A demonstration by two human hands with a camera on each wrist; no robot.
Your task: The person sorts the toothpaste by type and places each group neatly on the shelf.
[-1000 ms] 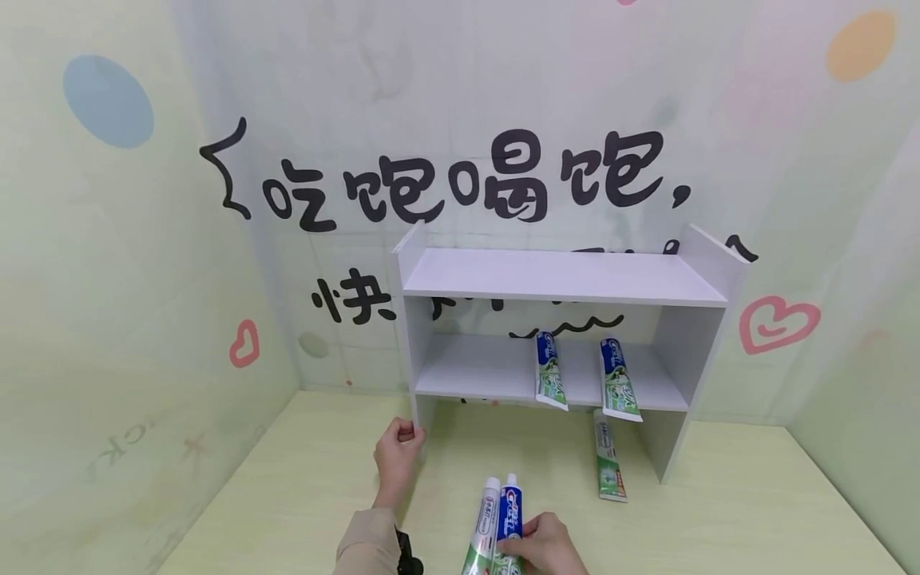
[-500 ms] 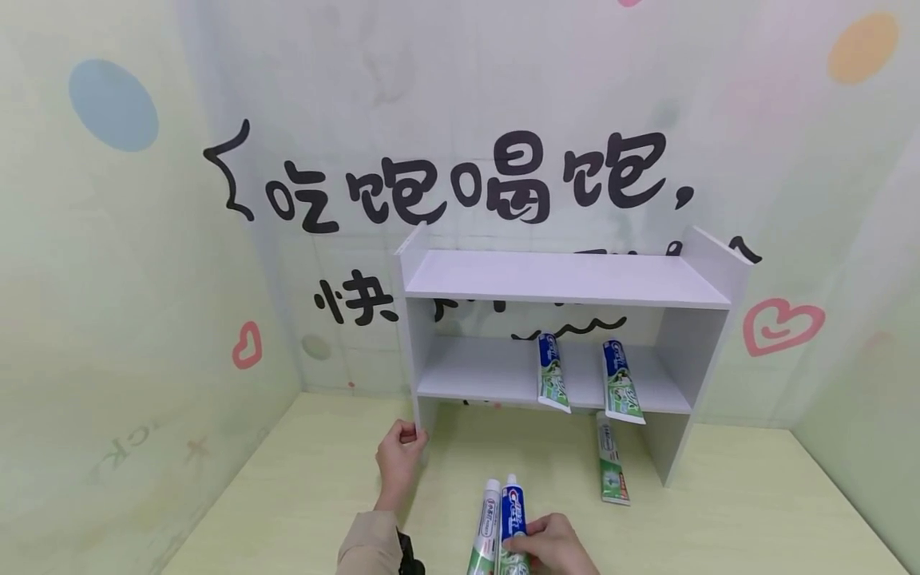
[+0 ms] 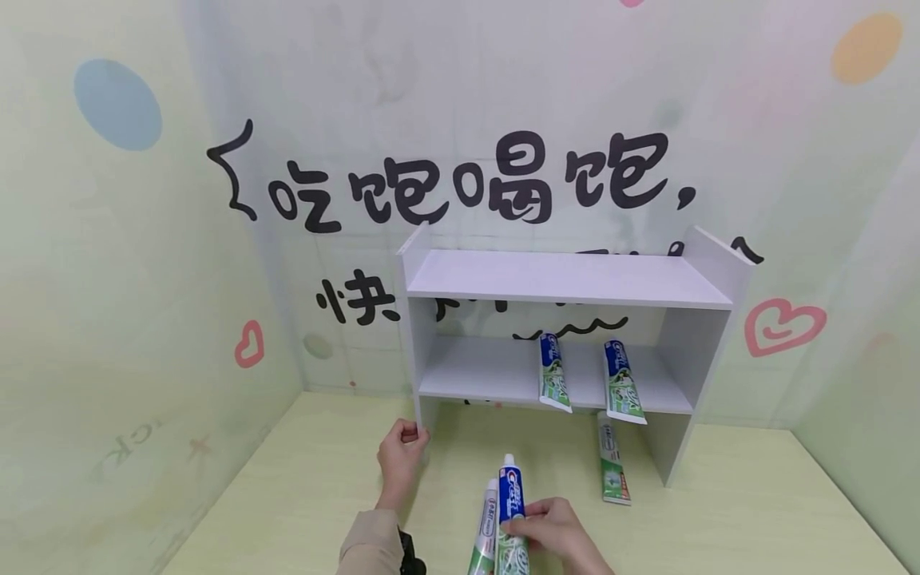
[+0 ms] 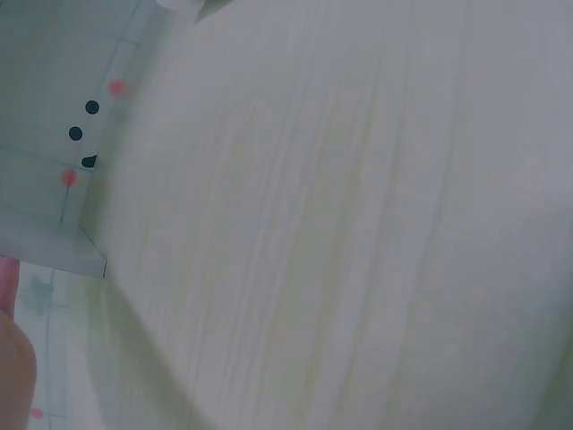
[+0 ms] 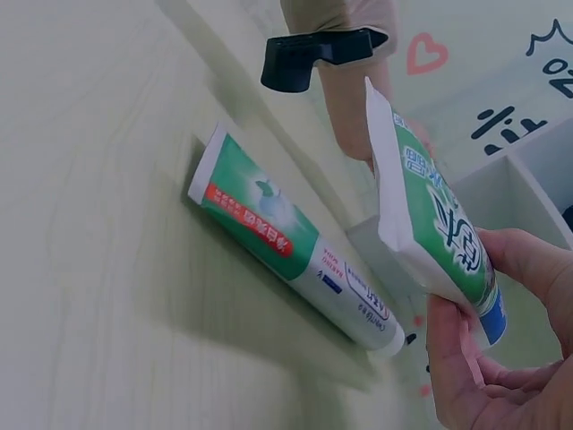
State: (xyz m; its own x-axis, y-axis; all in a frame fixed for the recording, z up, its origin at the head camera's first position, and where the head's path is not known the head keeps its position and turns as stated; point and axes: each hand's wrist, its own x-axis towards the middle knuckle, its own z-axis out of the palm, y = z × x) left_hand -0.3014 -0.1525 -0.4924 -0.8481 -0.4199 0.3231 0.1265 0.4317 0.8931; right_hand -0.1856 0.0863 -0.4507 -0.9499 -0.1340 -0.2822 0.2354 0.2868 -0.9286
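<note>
My right hand (image 3: 557,529) pinches a blue and green toothpaste tube (image 3: 511,499) by its side, thumb across the front, cap pointing away from me. In the right wrist view this tube (image 5: 439,197) is tilted up off the table. Beside it on the table lies a white and green toothpaste tube (image 3: 485,531), untouched. My left hand (image 3: 401,457) pinches the front edge of the left side panel of a white shelf unit (image 3: 413,335). In the left wrist view only part of that hand (image 4: 13,367) shows, at the panel's bottom corner.
Two blue and green toothpaste tubes (image 3: 555,374) lie on the middle shelf board (image 3: 474,371), their ends over its front edge. Below, another white and green tube (image 3: 612,463) lies on the table (image 3: 747,511) near the right panel. Printed walls (image 3: 460,96) surround the table.
My right hand has lifted the blue and green tube and moved it slightly forward, away from the tube beside it. The left hand stays on the panel.
</note>
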